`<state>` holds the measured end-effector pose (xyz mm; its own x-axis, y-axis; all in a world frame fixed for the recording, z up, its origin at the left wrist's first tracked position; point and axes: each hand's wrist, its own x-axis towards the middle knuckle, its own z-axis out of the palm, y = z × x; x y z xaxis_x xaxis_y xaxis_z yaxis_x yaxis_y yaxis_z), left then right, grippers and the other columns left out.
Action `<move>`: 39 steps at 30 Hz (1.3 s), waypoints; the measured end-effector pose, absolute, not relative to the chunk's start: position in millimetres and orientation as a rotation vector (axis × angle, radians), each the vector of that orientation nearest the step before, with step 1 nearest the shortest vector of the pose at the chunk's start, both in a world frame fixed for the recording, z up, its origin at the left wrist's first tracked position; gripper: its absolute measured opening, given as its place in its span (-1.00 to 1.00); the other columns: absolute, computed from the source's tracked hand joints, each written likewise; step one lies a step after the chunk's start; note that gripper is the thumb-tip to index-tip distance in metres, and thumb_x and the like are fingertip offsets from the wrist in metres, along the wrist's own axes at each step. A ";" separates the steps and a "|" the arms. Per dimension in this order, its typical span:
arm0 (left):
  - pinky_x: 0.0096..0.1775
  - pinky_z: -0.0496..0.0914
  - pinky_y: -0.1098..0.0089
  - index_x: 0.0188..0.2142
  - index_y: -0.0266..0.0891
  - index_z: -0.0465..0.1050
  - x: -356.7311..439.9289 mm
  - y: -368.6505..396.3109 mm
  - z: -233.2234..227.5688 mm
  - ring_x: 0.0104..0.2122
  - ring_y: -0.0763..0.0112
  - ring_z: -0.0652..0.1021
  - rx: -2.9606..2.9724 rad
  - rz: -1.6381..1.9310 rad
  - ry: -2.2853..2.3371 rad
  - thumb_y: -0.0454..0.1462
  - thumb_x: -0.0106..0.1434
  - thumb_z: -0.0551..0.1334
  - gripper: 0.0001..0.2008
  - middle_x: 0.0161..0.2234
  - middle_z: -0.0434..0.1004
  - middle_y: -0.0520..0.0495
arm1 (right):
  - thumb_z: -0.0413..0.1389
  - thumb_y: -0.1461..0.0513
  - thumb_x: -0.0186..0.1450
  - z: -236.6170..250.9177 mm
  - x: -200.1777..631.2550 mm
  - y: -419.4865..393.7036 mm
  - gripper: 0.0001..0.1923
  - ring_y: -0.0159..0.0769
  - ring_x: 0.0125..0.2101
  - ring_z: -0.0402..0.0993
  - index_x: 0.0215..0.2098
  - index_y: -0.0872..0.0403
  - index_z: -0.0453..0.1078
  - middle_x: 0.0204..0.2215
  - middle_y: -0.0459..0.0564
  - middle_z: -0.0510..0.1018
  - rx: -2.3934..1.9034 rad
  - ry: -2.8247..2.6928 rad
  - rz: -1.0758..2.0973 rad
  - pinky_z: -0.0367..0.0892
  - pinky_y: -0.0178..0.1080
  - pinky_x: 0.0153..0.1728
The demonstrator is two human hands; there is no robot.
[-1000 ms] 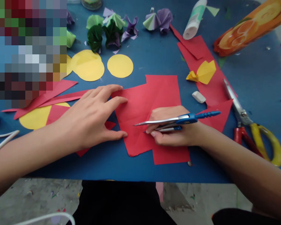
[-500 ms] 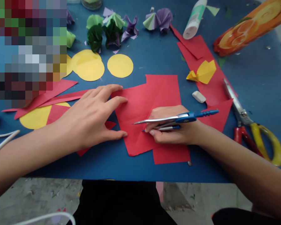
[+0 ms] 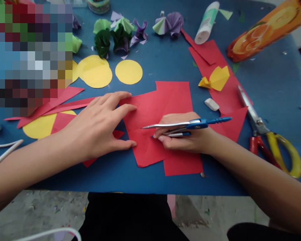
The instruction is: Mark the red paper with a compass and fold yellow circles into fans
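Left hand (image 3: 97, 129) flat and open, pinning the crumpled red paper sheet (image 3: 150, 117) mid-tabletop near the front edge, right hand (image 3: 188, 137) closed round a blue-handled metal compass (image 3: 188, 125), long axis pointing left toward the pinning hand.

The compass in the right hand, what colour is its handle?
Blue, on the compass in the right hand; head view.

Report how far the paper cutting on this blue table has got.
Done: yellow circles lie cut out, and folded paper flowers sit at the far edge. In hand: the left hand lies flat on the edge of the red sheet while the right hand holds a compass over it. Left: no circle shows on the red sheet, and the scissors lie untouched.
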<state>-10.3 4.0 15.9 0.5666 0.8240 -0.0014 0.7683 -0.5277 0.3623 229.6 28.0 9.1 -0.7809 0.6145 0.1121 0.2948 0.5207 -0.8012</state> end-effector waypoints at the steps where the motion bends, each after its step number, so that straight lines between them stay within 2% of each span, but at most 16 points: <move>1: 0.10 0.21 0.02 0.05 -0.24 0.27 -10.2 3.9 16.0 0.15 -0.06 0.25 2.477 0.249 1.307 0.04 0.09 0.25 -0.39 0.20 0.14 -0.27 | 0.06 0.35 0.16 9.2 229.5 28.1 -0.88 -0.41 -0.51 0.44 -0.40 0.06 0.43 -0.51 -0.11 0.53 -0.748 -2.378 1.153 0.37 -0.35 -0.48; 10: 0.09 0.22 0.03 0.06 -0.20 0.26 -10.7 4.8 16.3 0.15 -0.03 0.26 2.488 0.225 1.312 0.05 0.10 0.24 -0.39 0.20 0.14 -0.24 | 0.06 0.32 0.20 11.3 228.0 26.3 -0.89 -0.40 -0.45 0.46 -0.41 0.06 0.42 -0.47 -0.09 0.54 -0.809 -2.364 1.173 0.37 -0.35 -0.45; 16: 0.09 0.22 0.03 0.06 -0.26 0.27 -9.6 3.7 17.4 0.14 -0.04 0.26 2.492 0.218 1.308 0.05 0.10 0.24 -0.37 0.20 0.14 -0.27 | 0.07 0.33 0.21 7.8 229.4 25.8 -0.89 -0.40 -0.43 0.48 -0.36 0.08 0.44 -0.44 -0.07 0.56 -0.755 -2.336 1.152 0.38 -0.36 -0.40; 22: 0.09 0.22 -0.01 0.03 -0.27 0.29 -9.2 5.3 19.1 0.13 -0.04 0.28 2.471 0.272 1.281 0.01 0.10 0.27 -0.41 0.18 0.17 -0.30 | 0.09 0.31 0.17 9.7 234.4 29.4 -0.91 -0.43 -0.53 0.42 -0.42 0.07 0.44 -0.51 -0.13 0.52 -1.007 -2.076 1.228 0.31 -0.37 -0.54; 27: 0.07 0.30 0.17 0.00 -0.24 0.26 -10.1 12.2 17.6 0.06 0.21 0.37 2.292 0.564 1.265 -0.26 0.23 0.16 -0.67 0.05 0.29 -0.20 | 0.15 0.17 0.16 -1.9 243.9 36.3 -0.88 -0.43 -0.57 0.38 -0.46 0.06 0.45 -0.54 -0.12 0.49 -1.004 -1.742 1.125 0.29 -0.37 -0.58; 30: 0.01 0.35 0.23 0.00 -0.19 0.24 -10.4 16.4 16.7 -0.10 0.33 0.46 2.110 0.698 1.306 -0.35 0.24 0.08 -0.68 -0.04 0.36 -0.13 | 0.20 0.18 0.11 0.2 246.8 39.7 -0.89 -0.43 -0.59 0.38 -0.48 0.06 0.45 -0.53 -0.12 0.49 -1.035 -1.562 1.065 0.30 -0.37 -0.59; 32: -0.06 0.37 0.25 0.03 -0.19 0.22 -11.1 20.8 14.6 -0.23 0.39 0.49 1.922 0.781 1.277 -0.36 0.23 0.08 -0.65 -0.07 0.38 -0.11 | 0.18 0.20 0.11 5.5 247.6 42.5 -0.92 -0.45 -0.59 0.38 -0.48 0.05 0.45 -0.55 -0.14 0.48 -1.038 -1.454 0.995 0.29 -0.38 -0.58; 34: -0.22 0.40 0.31 0.02 -0.23 0.23 -12.3 26.9 11.7 -0.36 0.45 0.48 1.665 0.912 1.251 -0.32 0.20 0.13 -0.63 -0.14 0.40 -0.09 | 0.16 0.21 0.11 10.2 248.6 46.2 -0.93 -0.47 -0.60 0.36 -0.48 0.05 0.45 -0.57 -0.17 0.46 -1.040 -1.346 0.903 0.26 -0.40 -0.58; 36: -0.28 0.37 0.35 -0.06 -0.26 0.31 -13.3 33.5 9.4 -0.38 0.43 0.45 1.495 0.941 1.236 -0.29 0.17 0.16 -0.68 -0.33 0.41 -0.01 | 0.16 0.21 0.11 11.9 250.5 50.5 -0.93 -0.48 -0.61 0.33 -0.48 0.05 0.44 -0.59 -0.18 0.44 -1.064 -1.245 0.828 0.23 -0.41 -0.58; 39: -0.24 0.33 0.35 -0.20 -0.26 0.37 -13.7 40.8 9.2 -0.34 0.42 0.45 1.304 1.011 1.197 -0.28 0.10 0.21 -0.76 -0.40 0.41 0.03 | 0.14 0.17 0.14 9.9 253.9 55.7 -0.89 -0.47 -0.59 0.31 -0.46 0.06 0.42 -0.59 -0.18 0.43 -1.123 -1.203 0.791 0.21 -0.40 -0.56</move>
<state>-13.7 40.8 9.2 0.1432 0.9876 -0.0638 0.1022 0.0494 0.9935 253.9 55.7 9.9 0.2216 0.9266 0.3037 0.0882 0.2911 -0.9526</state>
